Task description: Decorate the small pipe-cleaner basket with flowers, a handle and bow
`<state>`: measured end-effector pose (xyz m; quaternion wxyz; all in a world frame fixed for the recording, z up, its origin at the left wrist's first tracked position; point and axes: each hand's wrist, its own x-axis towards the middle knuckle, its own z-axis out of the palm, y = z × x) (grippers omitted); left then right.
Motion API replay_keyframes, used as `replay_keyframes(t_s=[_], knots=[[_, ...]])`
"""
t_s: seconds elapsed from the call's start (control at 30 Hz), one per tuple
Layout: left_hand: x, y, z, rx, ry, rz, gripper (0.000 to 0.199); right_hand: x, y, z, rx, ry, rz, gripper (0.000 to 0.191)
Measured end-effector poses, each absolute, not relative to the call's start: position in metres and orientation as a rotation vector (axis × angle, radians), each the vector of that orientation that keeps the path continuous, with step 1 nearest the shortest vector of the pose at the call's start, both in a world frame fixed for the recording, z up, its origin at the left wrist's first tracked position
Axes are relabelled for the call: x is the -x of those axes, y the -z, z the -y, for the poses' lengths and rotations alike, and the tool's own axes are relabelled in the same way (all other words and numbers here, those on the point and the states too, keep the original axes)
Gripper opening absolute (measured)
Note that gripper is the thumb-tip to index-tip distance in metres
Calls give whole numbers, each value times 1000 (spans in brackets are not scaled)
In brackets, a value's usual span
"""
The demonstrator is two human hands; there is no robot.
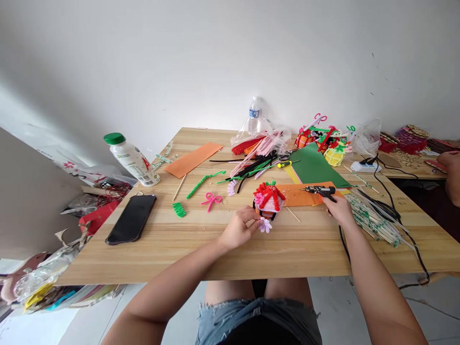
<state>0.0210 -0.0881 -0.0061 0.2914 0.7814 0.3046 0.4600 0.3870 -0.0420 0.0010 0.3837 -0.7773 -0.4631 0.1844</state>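
My left hand [240, 229] is closed, its fingertips pinching a pale purple pipe-cleaner flower [265, 225]. Just behind the flower stands a small pipe-cleaner basket [269, 200] in pink, red and black, with a pink flower and a green tip on top. I cannot tell whether the hand touches the basket. In my right hand [338, 209] is a black hot glue gun [319, 190], its nozzle pointing left over an orange sheet [295, 195]. A thin wooden stick [293, 215] lies between the basket and the right hand.
Left are a phone [132, 219], a green-capped bottle [133, 160] and a pink bow [211, 201]. Pipe cleaners [251, 160], a water bottle [254, 114] and finished baskets [335, 155] stand behind. Right are wrapped sticks [373, 218], a cable [413, 242] and another person's hand [449, 164].
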Motion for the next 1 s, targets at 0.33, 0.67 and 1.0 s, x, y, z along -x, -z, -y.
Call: replay_keyframes(t_s=[0.33,0.67,1.0], knots=[[-23,8,90,-2087,-1228,-803,25,-402,-9,45,1896,417,1685,35],[-23,10,89,-2079,-1215,-816,23,-392,6,55,2146,567,2195,37],[-24,12,89,-2085,-1220,-808,22,-390,2,56,2184,396,2166,42]])
